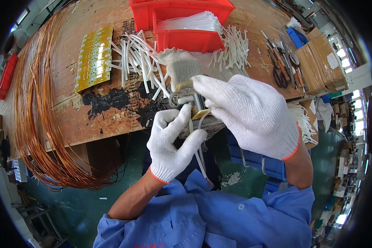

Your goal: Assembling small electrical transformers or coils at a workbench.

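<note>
Both my hands wear white knitted gloves and meet at a small workpiece at the bench's front edge. It has grey metal cylinders [199, 101] and a yellow plate [201, 113]. Two thin white sleeved leads [199, 159] hang down from it, with a bare coppery end below. My left hand [169, 142] is closed around the leads, its index fingertip against the workpiece and its thumb lower down. My right hand [252, 113] is curled closed just above and to the right; what its fingertips grip is hidden. A beige cloth bundle [180, 68] lies directly behind the workpiece.
Loose white tubes [136, 58] lie left of a red bin [188, 40] that holds white cable ties [192, 22]. Yellow-covered strips [94, 60] and coiled copper wire [39, 103] are at left. Scissors [280, 77], other hand tools and a cardboard box [320, 62] are at right.
</note>
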The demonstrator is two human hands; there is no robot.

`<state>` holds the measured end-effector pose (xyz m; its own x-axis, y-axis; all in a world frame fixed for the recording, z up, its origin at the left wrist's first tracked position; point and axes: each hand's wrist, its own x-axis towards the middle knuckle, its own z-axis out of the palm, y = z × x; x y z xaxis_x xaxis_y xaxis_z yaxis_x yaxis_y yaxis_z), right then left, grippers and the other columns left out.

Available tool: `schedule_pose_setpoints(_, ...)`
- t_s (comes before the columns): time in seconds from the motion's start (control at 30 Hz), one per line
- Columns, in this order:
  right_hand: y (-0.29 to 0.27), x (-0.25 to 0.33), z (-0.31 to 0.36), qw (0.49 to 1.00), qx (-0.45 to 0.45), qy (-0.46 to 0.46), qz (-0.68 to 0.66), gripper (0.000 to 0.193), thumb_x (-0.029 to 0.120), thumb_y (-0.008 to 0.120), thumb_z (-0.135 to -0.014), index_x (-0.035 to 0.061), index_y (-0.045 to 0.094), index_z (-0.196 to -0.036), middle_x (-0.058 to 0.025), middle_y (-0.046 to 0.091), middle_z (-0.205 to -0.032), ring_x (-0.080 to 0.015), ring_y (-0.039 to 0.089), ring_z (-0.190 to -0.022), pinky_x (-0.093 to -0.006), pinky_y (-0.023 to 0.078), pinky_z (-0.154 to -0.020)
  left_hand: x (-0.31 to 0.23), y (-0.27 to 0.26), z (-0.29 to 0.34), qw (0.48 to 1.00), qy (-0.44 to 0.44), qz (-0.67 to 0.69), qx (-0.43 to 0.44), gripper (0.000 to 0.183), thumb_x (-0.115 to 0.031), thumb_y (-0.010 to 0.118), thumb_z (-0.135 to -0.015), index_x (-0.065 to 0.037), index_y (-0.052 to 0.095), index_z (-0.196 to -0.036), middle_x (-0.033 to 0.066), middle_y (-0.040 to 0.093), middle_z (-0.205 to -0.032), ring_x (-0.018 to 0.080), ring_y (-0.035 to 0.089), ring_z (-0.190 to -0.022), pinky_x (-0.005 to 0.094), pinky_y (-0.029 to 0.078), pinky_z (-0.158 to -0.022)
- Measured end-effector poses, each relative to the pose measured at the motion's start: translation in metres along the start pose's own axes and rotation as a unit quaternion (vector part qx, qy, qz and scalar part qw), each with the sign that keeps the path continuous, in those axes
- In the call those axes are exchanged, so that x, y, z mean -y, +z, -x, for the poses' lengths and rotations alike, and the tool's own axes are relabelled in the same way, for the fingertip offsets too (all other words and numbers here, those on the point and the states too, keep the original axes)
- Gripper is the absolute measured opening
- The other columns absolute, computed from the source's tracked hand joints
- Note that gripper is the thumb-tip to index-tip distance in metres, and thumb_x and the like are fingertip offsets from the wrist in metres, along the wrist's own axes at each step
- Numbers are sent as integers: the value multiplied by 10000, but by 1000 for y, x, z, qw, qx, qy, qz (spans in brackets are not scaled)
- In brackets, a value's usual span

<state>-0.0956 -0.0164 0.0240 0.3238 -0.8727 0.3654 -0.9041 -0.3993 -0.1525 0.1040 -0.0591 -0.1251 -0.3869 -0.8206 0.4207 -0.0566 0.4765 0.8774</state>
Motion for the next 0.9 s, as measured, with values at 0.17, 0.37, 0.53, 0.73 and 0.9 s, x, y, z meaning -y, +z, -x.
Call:
schedule_pose_setpoints(0.17, -2, 12, -2, 998, 6, -20, 61, 643, 43, 843, -825, 61, 707, -1454, -116, 769, -1024, -291, 721, -821, -412, 586, -709, 5, 11, 3, 997, 24, -49, -44, 578, -70, 957, -822, -28, 776, -1369, 113, 707, -1129, 205, 699, -975, 331, 578, -864)
schedule_pose_setpoints(0.37, -1, 16, -2, 997, 26, -4, 73, 739, 126, 880, -789, 64, 675, -1496, -144, 770, -1197, -321, 748, -1033, -421, 613, -876, 8, 25, 4, 991, 46, -37, -124, 489, -14, 932, -840, -35, 807, -1312, 90, 712, -1081, 178, 678, -905, 308, 563, -825)
schedule_pose_setpoints(0.53, 35, -39, 50, 972, 4, 178, -155, 787, 253, 905, -906, 45, 569, -1586, -214, 716, -1445, -349, 713, -1319, -456, 557, -1139, -2, 32, 6, 990, -31, 17, -140, 454, 0, 902, -876, -51, 819, -1320, 58, 727, -1115, 117, 652, -913, 264, 552, -805)
schedule_pose_setpoints(0.73, 45, -12, 109, 974, 49, 196, -99, 211, 92, 730, -989, 22, 739, -1189, -138, 746, -929, -249, 770, -768, -365, 607, -701, -1, 32, 5, 990, -23, 25, -139, 449, 6, 902, -879, -53, 821, -1317, 64, 721, -1125, 121, 650, -925, 266, 549, -809)
schedule_pose_setpoints(0.9, 14, 58, 44, 948, 271, 10, 164, 141, 179, 688, -867, 85, 584, -848, -55, 593, -710, -204, 664, -570, -407, 485, -473, 7, 34, 3, 990, 3, 28, -140, 440, 3, 918, -871, -18, 816, -1298, 75, 679, -1106, 103, 627, -832, 251, 544, -757)
